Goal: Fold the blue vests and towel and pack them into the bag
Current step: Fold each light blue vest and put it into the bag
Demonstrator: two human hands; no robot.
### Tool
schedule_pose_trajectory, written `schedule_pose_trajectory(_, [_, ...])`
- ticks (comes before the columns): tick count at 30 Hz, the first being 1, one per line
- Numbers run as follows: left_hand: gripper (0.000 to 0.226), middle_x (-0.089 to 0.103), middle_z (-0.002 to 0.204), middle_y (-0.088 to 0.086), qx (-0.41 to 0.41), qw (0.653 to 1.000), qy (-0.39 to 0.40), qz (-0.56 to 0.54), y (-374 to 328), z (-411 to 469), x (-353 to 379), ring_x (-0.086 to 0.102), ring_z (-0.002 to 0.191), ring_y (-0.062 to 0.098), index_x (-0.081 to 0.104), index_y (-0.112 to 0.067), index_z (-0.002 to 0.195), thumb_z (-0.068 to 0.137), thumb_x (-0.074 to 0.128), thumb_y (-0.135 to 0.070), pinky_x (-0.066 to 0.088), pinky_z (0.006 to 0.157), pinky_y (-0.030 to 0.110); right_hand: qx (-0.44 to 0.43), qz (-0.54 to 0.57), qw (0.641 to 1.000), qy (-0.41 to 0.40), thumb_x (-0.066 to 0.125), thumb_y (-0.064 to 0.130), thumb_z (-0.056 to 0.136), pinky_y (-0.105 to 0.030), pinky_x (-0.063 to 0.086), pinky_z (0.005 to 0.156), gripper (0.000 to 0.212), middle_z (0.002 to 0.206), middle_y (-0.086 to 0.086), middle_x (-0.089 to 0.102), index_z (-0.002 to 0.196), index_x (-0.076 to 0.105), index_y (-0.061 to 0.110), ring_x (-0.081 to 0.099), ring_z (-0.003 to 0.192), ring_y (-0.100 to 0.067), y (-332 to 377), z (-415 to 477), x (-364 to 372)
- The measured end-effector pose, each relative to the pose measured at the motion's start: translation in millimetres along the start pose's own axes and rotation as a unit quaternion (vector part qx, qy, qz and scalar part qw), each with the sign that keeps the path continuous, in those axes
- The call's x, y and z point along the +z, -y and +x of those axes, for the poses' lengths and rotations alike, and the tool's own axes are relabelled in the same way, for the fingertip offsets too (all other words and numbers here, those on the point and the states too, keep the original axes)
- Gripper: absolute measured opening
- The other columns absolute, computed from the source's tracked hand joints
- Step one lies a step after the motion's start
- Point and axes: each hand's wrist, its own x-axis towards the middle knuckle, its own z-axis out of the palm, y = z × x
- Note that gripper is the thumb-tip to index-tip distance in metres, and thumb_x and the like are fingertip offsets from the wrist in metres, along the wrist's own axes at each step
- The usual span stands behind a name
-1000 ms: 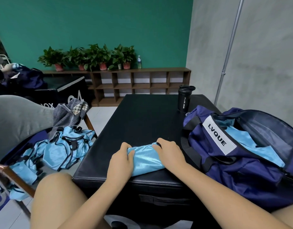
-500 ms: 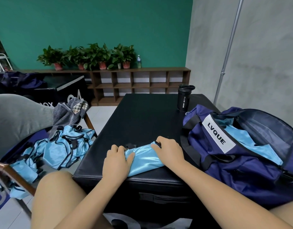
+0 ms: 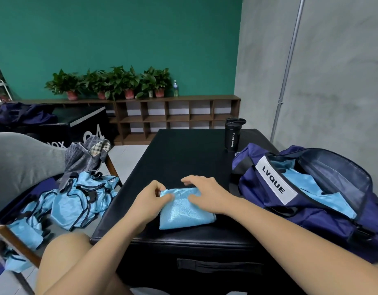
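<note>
Table [image 3: 183, 158]: black, padded, centre.
Bag [image 3: 324, 220]: navy, unzipped, on the table at 3 o'clock, blue cloth inside.
Vest pile [image 3: 77, 201]: loose, on a chair [image 3: 17, 162] at 9 o'clock.
Folded vest [image 3: 183, 211]: near table edge, 6 o'clock.
Right hand [image 3: 207, 194]: fingers relaxed and spread, resting on the fold's far edge.
Left hand [image 3: 149, 199]: fingers curled, pinching its left corner.
Bottle [image 3: 234, 135]: black, upright, 1 o'clock.

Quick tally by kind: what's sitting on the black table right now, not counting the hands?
Folded blue vest: 1
Navy bag: 1
Black sport bottle: 1
Total: 3
Not counted: the heap of vests on the chair, which is too tangled to count.
</note>
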Motion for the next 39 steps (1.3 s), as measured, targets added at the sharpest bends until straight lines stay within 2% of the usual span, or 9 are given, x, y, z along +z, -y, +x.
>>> schedule_pose_trajectory(4, [0.024, 0.070, 0.095, 0.003, 0.086, 0.993, 0.077, -0.019, -38.9, -3.5, -14.8, 0.064, 0.083, 0.016, 0.060, -0.024, 0.092, 0.090, 0.081, -0.036, 0.049, 0.077, 0.037, -0.014, 0.035, 0.997, 0.074, 0.069, 0.049, 0.086, -0.037, 0.044, 0.113, 0.073, 0.149, 0.013, 0.058, 0.154, 0.041, 0.044, 0.054, 0.135, -0.014, 18.6, -0.7, -34.6])
schedule_pose_trajectory(8, [0.021, 0.073, 0.094, 0.000, 0.144, 0.983, 0.110, -0.032, -83.9, -6.8, -23.9, 0.069, 0.084, 0.013, 0.060, -0.019, 0.099, 0.097, 0.078, -0.030, 0.052, 0.075, 0.034, -0.018, 0.067, 0.995, 0.078, 0.078, 0.048, 0.090, -0.033, 0.050, 0.100, 0.066, 0.124, 0.009, 0.067, 0.148, 0.048, 0.040, 0.063, 0.113, -0.011, 26.6, -10.4, -80.9])
schedule_pose_trajectory(13, [0.021, 0.074, 0.103, 0.007, 0.184, 0.968, 0.134, -0.108, -131.3, 1.4, -11.6, 0.072, 0.095, 0.026, 0.061, -0.017, 0.104, 0.097, 0.078, -0.029, 0.054, 0.084, 0.045, -0.019, 0.082, 0.996, 0.033, 0.081, 0.046, 0.092, -0.023, 0.052, 0.075, 0.057, 0.097, 0.006, 0.074, 0.140, 0.056, 0.032, 0.067, 0.084, -0.007, 16.9, -36.0, -151.8])
schedule_pose_trajectory(17, [0.021, 0.076, 0.108, 0.006, 0.217, 0.958, 0.124, -0.141, -169.8, 13.8, 15.3, 0.073, 0.105, 0.026, 0.065, -0.018, 0.105, 0.095, 0.081, -0.028, 0.057, 0.091, 0.043, -0.014, 0.037, 0.999, -0.005, 0.080, 0.047, 0.093, -0.023, 0.055, 0.078, 0.047, 0.099, 0.009, 0.076, 0.133, 0.058, 0.034, 0.072, 0.090, -0.008, 3.5, -62.5, -211.0])
schedule_pose_trajectory(23, [0.018, 0.076, 0.103, 0.001, 0.248, 0.956, 0.106, -0.117, -214.4, 32.5, 76.1, 0.068, 0.089, 0.012, 0.068, -0.020, 0.101, 0.092, 0.083, -0.025, 0.052, 0.079, 0.023, 0.039, -0.030, 0.998, -0.042, 0.081, 0.046, 0.092, -0.034, 0.059, 0.085, 0.036, 0.106, 0.008, 0.077, 0.121, 0.064, 0.032, 0.073, 0.096, -0.012, -41.1, -101.5, -276.9])
schedule_pose_trajectory(29, [0.013, 0.070, 0.090, -0.014, 0.352, 0.929, 0.102, 0.049, -242.6, 38.4, 132.4, 0.063, 0.083, 0.000, 0.067, -0.031, 0.091, 0.091, 0.079, -0.025, 0.044, 0.072, 0.015, 0.126, -0.065, 0.988, -0.054, 0.079, 0.047, 0.093, -0.028, 0.054, 0.078, 0.028, 0.106, 0.012, 0.074, 0.113, 0.064, 0.036, 0.071, 0.094, -0.010, -88.1, -136.9, -315.7])
schedule_pose_trajectory(32, [0.011, 0.059, 0.101, -0.013, 0.392, 0.906, 0.084, 0.136, -248.2, 51.6, 160.2, 0.058, 0.094, 0.004, 0.066, -0.031, 0.094, 0.089, 0.076, -0.028, 0.044, 0.080, 0.023, 0.157, -0.104, 0.982, -0.033, 0.076, 0.043, 0.097, -0.027, 0.049, 0.073, 0.022, 0.102, 0.011, 0.069, 0.110, 0.063, 0.031, 0.065, 0.092, -0.011, -107.5, -142.1, -315.4])
schedule_pose_trajectory(35, [0.026, 0.051, 0.113, -0.006, 0.348, 0.911, 0.081, 0.204, -252.6, 74.7, 179.1, 0.053, 0.108, 0.018, 0.061, -0.028, 0.106, 0.085, 0.075, -0.029, 0.049, 0.093, 0.036, 0.173, -0.065, 0.983, -0.002, 0.074, 0.040, 0.099, -0.033, 0.053, 0.079, 0.016, 0.105, 0.006, 0.070, 0.107, 0.063, 0.032, 0.066, 0.094, -0.015, -122.2, -143.2, -304.4])
schedule_pose_trajectory(39, [0.023, 0.056, 0.109, 0.000, 0.285, 0.908, 0.091, 0.293, -259.3, 95.9, 186.9, 0.058, 0.099, 0.024, 0.062, -0.022, 0.102, 0.085, 0.074, -0.030, 0.053, 0.085, 0.038, 0.167, -0.061, 0.984, -0.006, 0.072, 0.033, 0.101, -0.036, 0.053, 0.089, 0.016, 0.112, 0.006, 0.067, 0.112, 0.062, 0.028, 0.064, 0.104, -0.017, -138.2, -127.4, -282.9])
